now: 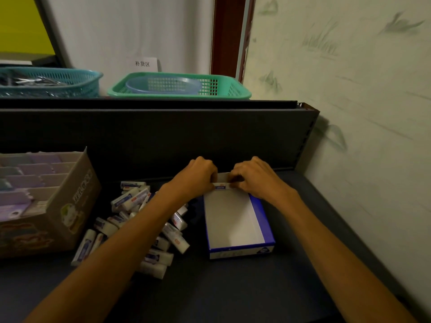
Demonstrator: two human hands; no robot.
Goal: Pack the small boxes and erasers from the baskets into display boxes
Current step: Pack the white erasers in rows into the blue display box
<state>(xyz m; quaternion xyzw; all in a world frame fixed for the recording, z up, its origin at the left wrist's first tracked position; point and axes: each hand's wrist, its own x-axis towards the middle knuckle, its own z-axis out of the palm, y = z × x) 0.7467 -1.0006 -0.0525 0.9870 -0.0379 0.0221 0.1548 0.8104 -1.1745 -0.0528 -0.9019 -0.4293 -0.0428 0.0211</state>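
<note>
I have both sets of fingers [213, 177] pinched on one eraser [222, 185] lying crosswise between them at the far end of the display box [261, 214], my left hand [198, 173] nearer the loose erasers [140, 220].

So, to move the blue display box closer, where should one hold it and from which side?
Grip the two long side walls of the blue display box from above, fingers inside and thumb outside. It lies flat and open-topped, nearly empty, so the thin upright walls are free; the eraser pile crowds its left side.
</note>
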